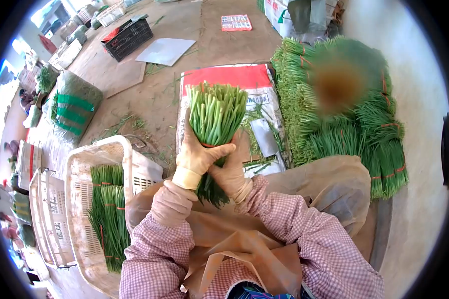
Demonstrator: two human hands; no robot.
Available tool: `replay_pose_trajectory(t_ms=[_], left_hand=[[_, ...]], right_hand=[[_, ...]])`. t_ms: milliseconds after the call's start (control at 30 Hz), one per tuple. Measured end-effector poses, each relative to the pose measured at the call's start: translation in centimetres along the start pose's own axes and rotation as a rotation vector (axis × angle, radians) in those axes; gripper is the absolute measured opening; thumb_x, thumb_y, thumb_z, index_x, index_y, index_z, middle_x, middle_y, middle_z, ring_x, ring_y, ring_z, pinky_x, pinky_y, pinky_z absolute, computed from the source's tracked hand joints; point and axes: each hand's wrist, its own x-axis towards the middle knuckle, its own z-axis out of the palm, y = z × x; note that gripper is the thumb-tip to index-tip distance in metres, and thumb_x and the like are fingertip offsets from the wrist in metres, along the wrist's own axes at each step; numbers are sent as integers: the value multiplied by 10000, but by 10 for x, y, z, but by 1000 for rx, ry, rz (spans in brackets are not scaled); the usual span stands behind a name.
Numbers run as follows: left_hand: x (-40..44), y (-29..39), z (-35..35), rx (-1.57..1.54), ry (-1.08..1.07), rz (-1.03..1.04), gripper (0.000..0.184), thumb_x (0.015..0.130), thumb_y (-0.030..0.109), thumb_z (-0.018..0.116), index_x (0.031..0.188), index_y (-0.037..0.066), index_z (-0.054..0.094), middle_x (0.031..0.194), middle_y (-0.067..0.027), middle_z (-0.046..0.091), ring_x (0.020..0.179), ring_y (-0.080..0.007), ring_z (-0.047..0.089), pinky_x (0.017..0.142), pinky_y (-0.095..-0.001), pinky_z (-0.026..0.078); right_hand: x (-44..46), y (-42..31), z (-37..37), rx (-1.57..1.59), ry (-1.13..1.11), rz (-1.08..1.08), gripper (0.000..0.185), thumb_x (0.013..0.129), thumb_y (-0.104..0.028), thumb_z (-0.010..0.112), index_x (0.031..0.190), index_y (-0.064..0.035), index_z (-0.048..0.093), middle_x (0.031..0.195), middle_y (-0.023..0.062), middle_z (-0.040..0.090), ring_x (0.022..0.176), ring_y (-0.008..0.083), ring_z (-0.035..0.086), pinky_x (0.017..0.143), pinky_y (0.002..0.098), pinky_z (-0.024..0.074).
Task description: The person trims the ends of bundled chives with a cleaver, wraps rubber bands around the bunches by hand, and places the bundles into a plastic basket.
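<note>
A bundle of green chives point(217, 112) stands upright in front of me, its pale cut ends at the top and a red band around its middle. My left hand point(197, 155), in a pale glove, is wrapped round its left side, the thumb across the front by the band. My right hand point(230, 172), also gloved, grips the right side lower down; some of its fingers are hidden behind the bundle. Dark leaf tips hang below both hands. Beyond them a cleaver point(265, 138) lies on a red and white sack point(229, 75) among loose trimmings.
Banded chive bundles point(334, 137) are stacked high at my right by the wall. A white plastic crate point(75, 199) at my left holds several bundles. Farther off are a black crate point(129, 40), a flat board point(166, 52) and a stuffed green-striped sack point(75, 107).
</note>
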Motion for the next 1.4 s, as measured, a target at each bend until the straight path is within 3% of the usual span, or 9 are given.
replay_pose_trajectory(t_ms=[167, 200, 267, 400, 733, 900, 1000, 1200, 1400], left_hand=[[38, -16, -6, 104, -294, -154, 1041, 532, 231, 916, 1363, -14, 340, 1222, -154, 579, 1132, -235, 554, 991, -338, 441], [49, -45, -8, 61, -347, -135, 1019, 543, 289, 908, 1353, -9, 368, 1210, -167, 589, 1141, -260, 559, 988, -346, 445], [65, -66, -14, 423, -427, -291, 1015, 548, 359, 893, 1353, 8, 383, 1227, -185, 582, 1162, -298, 551, 1004, -364, 430], [68, -88, 13, 633, -620, -425, 1038, 539, 399, 869, 1369, 19, 374, 1254, -206, 564, 1190, -327, 535, 1032, -383, 395], [62, -217, 58, 775, -867, -596, 1150, 530, 421, 860, 1458, 67, 281, 1275, -209, 561, 1214, -318, 525, 1024, -364, 403], [61, -235, 60, 714, -827, -682, 1177, 519, 370, 881, 1468, 77, 250, 1313, -208, 529, 1215, -329, 520, 1030, -378, 407], [56, -240, 64, 819, -772, -631, 1219, 513, 354, 886, 1483, 79, 201, 1363, -220, 469, 1221, -359, 505, 1025, -387, 416], [26, -227, 101, 1154, -532, -407, 1340, 472, 536, 866, 1494, 66, 137, 1400, -206, 411, 1293, -347, 411, 1103, -485, 254], [17, -253, 109, 1092, -386, -274, 1320, 483, 440, 883, 1490, 88, 106, 1319, -215, 449, 1189, -392, 482, 1011, -469, 371]], right_hand=[[-9, 42, -35, -601, -122, -75, 886, 815, -133, 698, 1476, -47, 114, 1368, 154, 390, 1217, 260, 453, 974, 338, 427], [2, 35, -44, 127, -220, 321, 755, 878, -197, 638, 1455, -28, 182, 1301, 143, 476, 1128, 228, 516, 922, 313, 448], [1, 107, -88, -10, -107, 521, 407, 898, -280, 621, 1198, -5, 594, 947, 86, 666, 868, 161, 605, 799, 288, 481], [10, 178, -202, -678, 103, 519, 237, 893, -134, 600, 1089, -8, 635, 979, 107, 686, 866, 160, 621, 813, 273, 487], [0, 214, -281, -1625, -218, 886, 725, 749, -99, 683, 1398, -151, 365, 1201, 203, 564, 1116, 355, 553, 956, 408, 453], [13, 201, -294, -991, -123, 893, 627, 701, -67, 626, 1297, -89, 432, 1052, 173, 627, 1026, 358, 593, 890, 367, 481], [35, 174, -287, -73, 84, 1281, 432, 751, -42, 606, 1173, -50, 515, 744, 78, 601, 610, 171, 592, 504, 298, 481], [26, 175, -232, -398, 109, 895, 222, 874, -95, 610, 1092, -54, 608, 747, -30, 568, 530, 45, 447, 435, 219, 389], [34, 183, -220, -870, -16, 467, 284, 874, -139, 569, 1147, -60, 581, 769, 144, 656, 592, 278, 614, 553, 379, 493]])
